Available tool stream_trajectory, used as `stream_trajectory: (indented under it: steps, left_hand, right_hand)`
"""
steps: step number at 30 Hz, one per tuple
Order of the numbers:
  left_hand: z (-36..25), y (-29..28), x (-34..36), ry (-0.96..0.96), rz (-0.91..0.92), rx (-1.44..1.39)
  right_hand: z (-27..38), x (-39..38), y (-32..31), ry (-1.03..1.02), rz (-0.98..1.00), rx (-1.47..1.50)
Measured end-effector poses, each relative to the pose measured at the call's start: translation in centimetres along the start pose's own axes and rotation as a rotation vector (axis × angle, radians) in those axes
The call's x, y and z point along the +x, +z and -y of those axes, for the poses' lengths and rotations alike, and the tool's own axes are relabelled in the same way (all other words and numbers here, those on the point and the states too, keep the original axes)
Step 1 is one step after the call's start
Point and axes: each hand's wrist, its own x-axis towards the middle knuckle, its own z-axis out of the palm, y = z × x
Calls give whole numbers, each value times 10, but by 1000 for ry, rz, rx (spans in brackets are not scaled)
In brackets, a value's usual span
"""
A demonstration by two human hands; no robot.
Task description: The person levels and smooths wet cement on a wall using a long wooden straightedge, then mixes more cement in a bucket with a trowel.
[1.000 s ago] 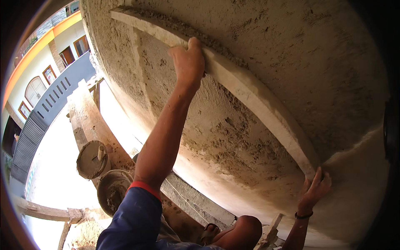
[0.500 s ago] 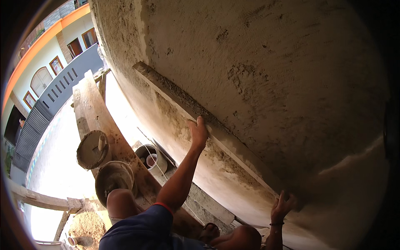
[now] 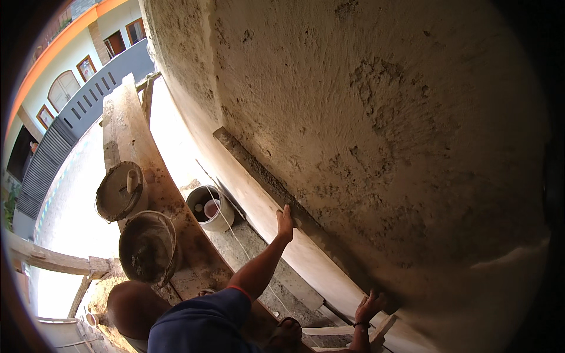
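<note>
A long, mortar-smeared wooden straightedge (image 3: 321, 236) lies slantwise against the rough plastered wall (image 3: 412, 176). My left hand (image 3: 285, 225) grips its lower edge near the middle; the thumb and a finger show, the other fingers are partly hidden. Close to the near end, my right hand (image 3: 368, 308) is closed on the same straightedge, in shadow. Wet mortar clings along its upper edge. Above it the plaster is pitted and streaked, with a darker rough patch; below, a paler strip of wall shows.
Scaffold planks (image 3: 156, 170) run along my left, carrying a mortar bucket (image 3: 100, 194) with a handled tool inside and another mortar bucket (image 3: 175, 247). Lower down stands a grey bucket (image 3: 222, 223). A thin string (image 3: 235, 238) crosses beside it. A wooden beam (image 3: 53, 259) lies left.
The straightedge has slid down the wall with both hands still on it. The coarse plaster that showed just beneath it is now covered or smoothed. My view has shifted slightly.
</note>
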Motion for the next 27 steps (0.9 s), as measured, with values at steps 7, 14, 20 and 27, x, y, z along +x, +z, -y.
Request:
stream_trajectory:
  steps: [7, 14, 20, 27]
  left_hand:
    - [29, -13, -18, -248, 37, -118]
    - [-19, 3, -13, -96, 39, -121]
    - [-171, 64, -35, 175, -26, 64]
    - [-357, 137, -71, 399, 20, 161]
  right_hand:
    - [-20, -13, 32, 59, 84, -102]
    - [-18, -12, 14, -6, -6, 10]
    - [27, 28, -67, -45, -228, 98]
    - [60, 85, -157, -11, -437, 65]
